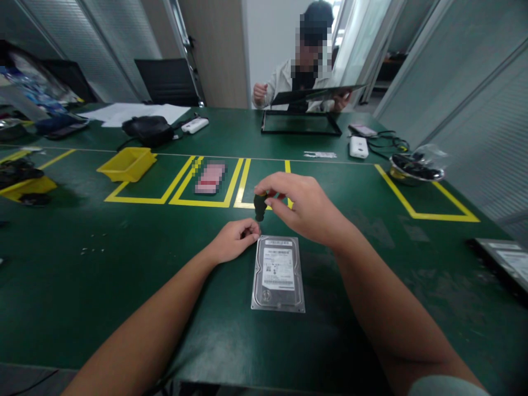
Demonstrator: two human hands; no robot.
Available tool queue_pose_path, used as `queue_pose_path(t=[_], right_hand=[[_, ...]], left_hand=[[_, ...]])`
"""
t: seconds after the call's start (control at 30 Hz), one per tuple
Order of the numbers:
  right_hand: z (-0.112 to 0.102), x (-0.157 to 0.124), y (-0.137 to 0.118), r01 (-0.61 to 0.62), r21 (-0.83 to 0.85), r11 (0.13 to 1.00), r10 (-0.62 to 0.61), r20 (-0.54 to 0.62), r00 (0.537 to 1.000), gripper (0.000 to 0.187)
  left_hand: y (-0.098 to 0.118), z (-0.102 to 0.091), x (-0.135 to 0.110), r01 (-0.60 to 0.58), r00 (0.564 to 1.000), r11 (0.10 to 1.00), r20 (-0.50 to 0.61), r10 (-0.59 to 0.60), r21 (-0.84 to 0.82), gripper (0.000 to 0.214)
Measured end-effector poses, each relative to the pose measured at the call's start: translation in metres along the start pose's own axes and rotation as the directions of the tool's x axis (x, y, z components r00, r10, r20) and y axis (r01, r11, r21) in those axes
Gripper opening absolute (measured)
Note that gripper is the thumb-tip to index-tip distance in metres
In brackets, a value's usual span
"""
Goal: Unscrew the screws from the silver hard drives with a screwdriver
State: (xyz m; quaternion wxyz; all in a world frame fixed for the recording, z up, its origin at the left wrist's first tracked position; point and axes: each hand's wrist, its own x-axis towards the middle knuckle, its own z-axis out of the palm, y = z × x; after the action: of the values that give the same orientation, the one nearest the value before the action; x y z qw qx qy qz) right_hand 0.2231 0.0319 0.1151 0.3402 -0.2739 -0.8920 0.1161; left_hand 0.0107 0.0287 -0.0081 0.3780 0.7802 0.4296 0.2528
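A silver hard drive [278,269] lies label side up on the green table in front of me. My right hand [303,206] grips a short dark-handled screwdriver [260,207] that stands upright over the drive's far left corner. Beside that corner, my left hand [234,240] has its thumb and forefinger pinched together near the screwdriver's tip. Whether those fingers hold the shaft, a screw or just the drive's edge is too small to tell.
Yellow tape marks boxes on the table [124,297]. Farther off stand a yellow bin [128,164], a pink card-like item [210,178] and a metal bowl of dark parts [416,168]. Another drive [505,264] lies at right. Small screws [94,250] are scattered left. Opposite, a person holds a dark panel [317,94].
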Motion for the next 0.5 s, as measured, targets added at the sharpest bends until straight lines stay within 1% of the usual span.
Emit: queue_pose_path(t=[0.23,0.5], right_hand=[[0.0014,0.0012,0.0025,0.044,-0.013,0.999,-0.044,-0.005,0.999,0.027],[0.0002,0.0013,0.0020,0.043,-0.002,0.999,-0.043,-0.005,0.999,0.028]], left_hand=[[-0.0023,0.0000,0.0002,-0.013,1.000,1.000,0.000,0.013,-0.007,0.011],[-0.0019,0.0002,0.0010,-0.001,1.000,1.000,0.001,0.001,-0.014,0.010]])
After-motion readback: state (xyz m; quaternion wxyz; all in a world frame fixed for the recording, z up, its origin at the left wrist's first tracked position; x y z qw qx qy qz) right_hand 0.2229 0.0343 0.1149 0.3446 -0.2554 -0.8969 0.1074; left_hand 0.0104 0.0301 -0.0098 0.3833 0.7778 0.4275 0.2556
